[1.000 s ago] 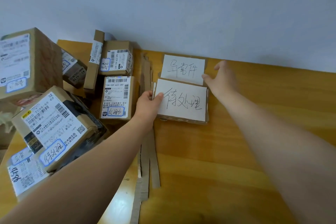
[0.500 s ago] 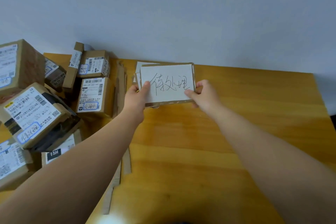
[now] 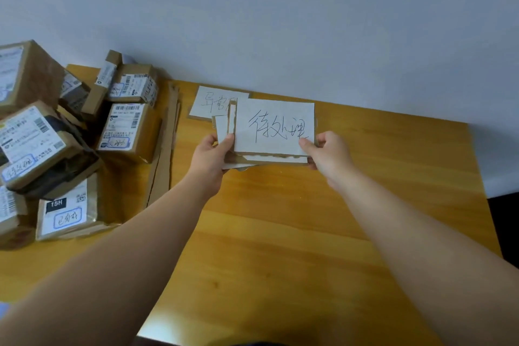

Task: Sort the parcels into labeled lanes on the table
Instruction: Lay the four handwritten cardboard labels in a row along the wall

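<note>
Both hands hold a small stack of cardboard lane cards above the wooden table [image 3: 280,233]. The top card [image 3: 273,128] is white-faced with handwritten black characters. My right hand [image 3: 327,153] pinches its lower right corner. My left hand [image 3: 212,156] grips the left edge of the cards underneath [image 3: 223,128]. Another handwritten card [image 3: 209,101] lies flat on the table by the wall, partly hidden behind the stack. Several brown parcels [image 3: 127,128] with shipping labels are piled at the left.
Long cardboard strips [image 3: 164,154] lie on the table between the parcel pile and the cards. A flat parcel marked 15H [image 3: 67,209] sits at the front of the pile. The wall runs along the table's far edge; the table's right edge [image 3: 483,191] drops off.
The stack of cards has been lifted off the table toward me. The top card has slid to the right, uncovering the cards beneath it and the card lying by the wall.
</note>
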